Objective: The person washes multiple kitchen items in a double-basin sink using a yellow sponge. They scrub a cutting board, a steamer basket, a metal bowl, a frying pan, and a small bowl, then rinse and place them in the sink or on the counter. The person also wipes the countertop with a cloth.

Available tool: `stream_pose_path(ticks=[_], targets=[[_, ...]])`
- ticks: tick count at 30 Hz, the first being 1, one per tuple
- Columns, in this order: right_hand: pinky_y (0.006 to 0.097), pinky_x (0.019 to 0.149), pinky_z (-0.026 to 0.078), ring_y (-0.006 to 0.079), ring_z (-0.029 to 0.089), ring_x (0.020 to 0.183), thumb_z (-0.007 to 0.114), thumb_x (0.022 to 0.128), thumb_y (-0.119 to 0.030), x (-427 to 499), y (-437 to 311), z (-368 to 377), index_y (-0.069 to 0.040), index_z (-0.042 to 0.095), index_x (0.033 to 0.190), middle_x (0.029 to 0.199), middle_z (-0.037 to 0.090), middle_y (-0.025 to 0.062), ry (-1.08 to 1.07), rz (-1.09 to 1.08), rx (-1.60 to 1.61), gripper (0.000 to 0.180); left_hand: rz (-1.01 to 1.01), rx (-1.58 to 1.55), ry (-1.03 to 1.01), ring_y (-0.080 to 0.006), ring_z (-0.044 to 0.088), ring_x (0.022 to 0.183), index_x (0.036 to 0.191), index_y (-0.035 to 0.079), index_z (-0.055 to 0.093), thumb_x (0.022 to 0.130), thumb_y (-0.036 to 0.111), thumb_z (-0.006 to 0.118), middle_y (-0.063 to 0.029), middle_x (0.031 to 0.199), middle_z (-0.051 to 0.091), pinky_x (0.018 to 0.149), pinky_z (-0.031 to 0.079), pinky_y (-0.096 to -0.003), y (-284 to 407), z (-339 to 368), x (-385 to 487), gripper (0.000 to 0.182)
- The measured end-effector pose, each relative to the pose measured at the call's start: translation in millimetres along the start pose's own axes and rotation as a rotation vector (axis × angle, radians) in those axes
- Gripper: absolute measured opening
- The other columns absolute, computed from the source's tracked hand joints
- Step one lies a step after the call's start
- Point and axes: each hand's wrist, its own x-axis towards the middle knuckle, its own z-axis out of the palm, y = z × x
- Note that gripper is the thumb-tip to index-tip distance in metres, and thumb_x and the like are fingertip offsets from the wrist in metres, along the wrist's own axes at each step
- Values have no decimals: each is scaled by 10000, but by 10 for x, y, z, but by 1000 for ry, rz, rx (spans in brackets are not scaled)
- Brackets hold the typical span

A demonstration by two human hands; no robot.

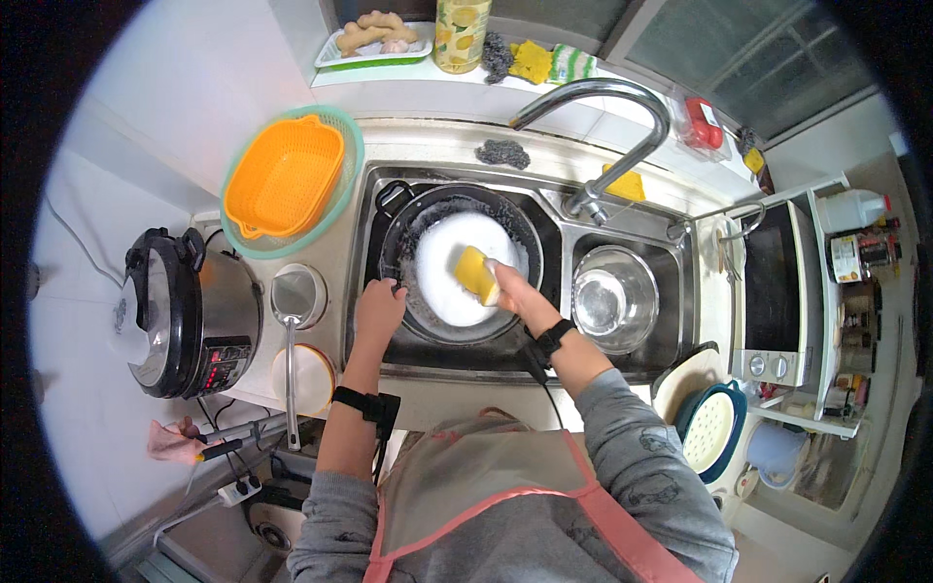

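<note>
A black pan sits in the left basin of the steel double sink, with a loop handle at its upper left. White suds cover much of its inside. My right hand grips a yellow sponge over the foam; whether the sponge touches the pan bottom cannot be made out. At the pan's left rim, my left hand has its fingers curled over the edge and holds it. A clear bowl rests in the right basin.
The curved faucet arches behind the basins. Left of the sink stand an electric pressure cooker, a ladle laid across a cup, and an orange basket inside a green one. A microwave and cutting board are at right.
</note>
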Motion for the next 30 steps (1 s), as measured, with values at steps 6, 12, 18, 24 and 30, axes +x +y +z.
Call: stream_pose_path(ticks=[6,12,18,24,30], targets=[[373,762,525,240,623,942,419,973,-308,-46,8,9,-9,528,1211,1084,617,125,-40,-32,-270,397,121,-88,105,-358,595,859,955,3,651,787,220,649,-195,874,617,755,481,-430,57,39,-26,275],[373,872,506,234,619,982,374,988,-325,-699,-411,-260,-24,507,1229,1126,613,121,-154,-162,26,407,182,-160,112,-370,603,766,847,-20,649,778,191,658,-205,800,630,689,478,-430,111,2,-10,223],[330,809,516,189,626,930,453,966,-338,-1564,-1005,-1279,-46,552,1168,1075,629,79,84,-465,28,369,189,-138,133,-306,647,754,932,-8,668,819,199,635,-182,812,661,688,497,-373,239,-133,9,238],[363,740,505,237,627,852,454,957,-409,-1524,-1082,-2137,63,563,1095,998,628,143,570,-487,-44,504,168,-113,86,-311,643,750,932,-8,667,823,188,617,-180,801,657,698,493,-372,458,-59,54,229],[375,706,502,266,634,829,654,820,-310,-1106,-1005,-2641,124,565,1072,1014,623,187,1013,-508,-204,510,182,-105,68,-306,649,760,959,-9,661,822,185,620,-186,816,659,697,498,-366,564,-19,68,241]])
